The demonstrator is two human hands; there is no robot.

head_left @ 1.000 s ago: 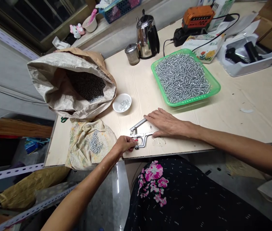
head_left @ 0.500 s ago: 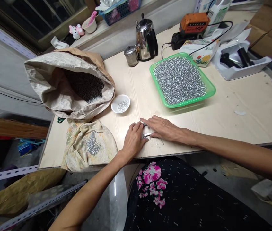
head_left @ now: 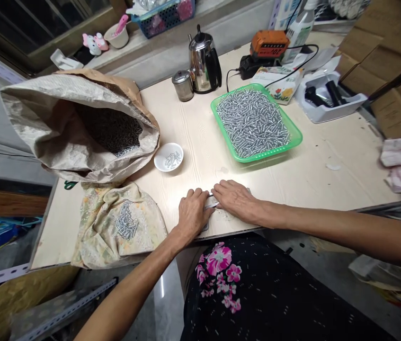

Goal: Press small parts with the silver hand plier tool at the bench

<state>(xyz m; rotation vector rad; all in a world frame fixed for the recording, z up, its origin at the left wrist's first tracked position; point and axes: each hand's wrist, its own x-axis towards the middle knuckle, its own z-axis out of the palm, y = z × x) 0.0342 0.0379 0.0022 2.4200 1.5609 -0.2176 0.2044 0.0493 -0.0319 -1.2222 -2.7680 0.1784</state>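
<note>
My left hand (head_left: 193,211) rests at the table's front edge, its fingers closed over one end of a grey metal piece (head_left: 212,205). Two thin bars of this piece show between my hands; its kind I cannot make out. From the other side my right hand (head_left: 236,201) closes over its right end, the fingers together and bent downward. Most of the piece is hidden under both palms. To the left, small silver metal pins (head_left: 126,220) lie in a heap on a patterned cloth (head_left: 92,227). A white bowl (head_left: 160,166) holds a few similar pins.
A green basket (head_left: 294,134) full of the pins stands beyond my right hand. An open sack (head_left: 37,113) slumps at the left. Behind are a steel kettle (head_left: 200,61), a lidded jar (head_left: 183,86), an orange battery (head_left: 269,44) and a white tray (head_left: 324,112).
My right hand has shifted slightly right and its index finger has drawn in, with the fingers now together over the metal piece. The view has turned a little to the right.
</note>
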